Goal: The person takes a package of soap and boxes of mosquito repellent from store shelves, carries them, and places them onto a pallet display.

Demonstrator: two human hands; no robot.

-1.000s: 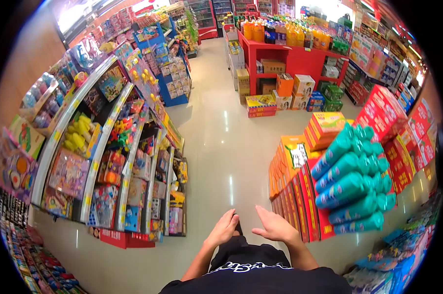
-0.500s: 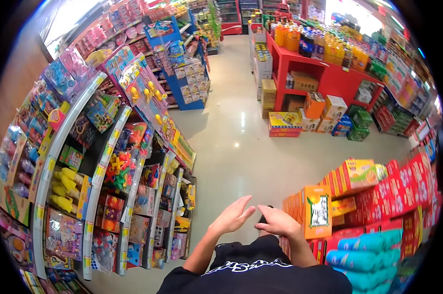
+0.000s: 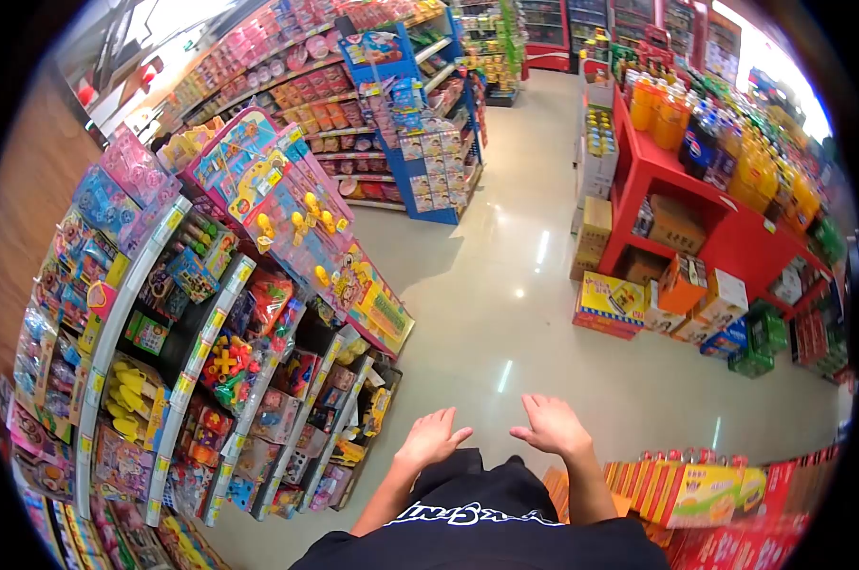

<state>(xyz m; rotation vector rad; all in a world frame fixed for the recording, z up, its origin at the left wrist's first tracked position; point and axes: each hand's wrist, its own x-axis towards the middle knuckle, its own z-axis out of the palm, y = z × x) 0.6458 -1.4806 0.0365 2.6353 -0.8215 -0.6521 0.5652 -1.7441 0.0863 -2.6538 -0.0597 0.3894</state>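
My left hand [image 3: 431,439] is held out low in front of my black shirt [image 3: 486,532], palm down, its fingers extended and nothing in them. Level with it, a short gap away, my right hand [image 3: 551,427] is likewise flat with fingers stretched and thumb pointing inward. Neither touches any goods. Nearest on the left stands a shelf rack [image 3: 197,351] of packaged toys, including yellow ones [image 3: 130,391]. By my right forearm are stacked orange and yellow cartons [image 3: 700,494].
Tiled floor [image 3: 467,313] runs ahead as an aisle. A blue display rack [image 3: 429,142] stands at its left. On the right, a red counter [image 3: 657,171] carries bottled drinks [image 3: 757,180], with boxes [image 3: 610,299] on the floor before it.
My hands have moved apart and flattened out. The view has swung, so the red counter sits farther right and the near cartons sit lower in the frame.
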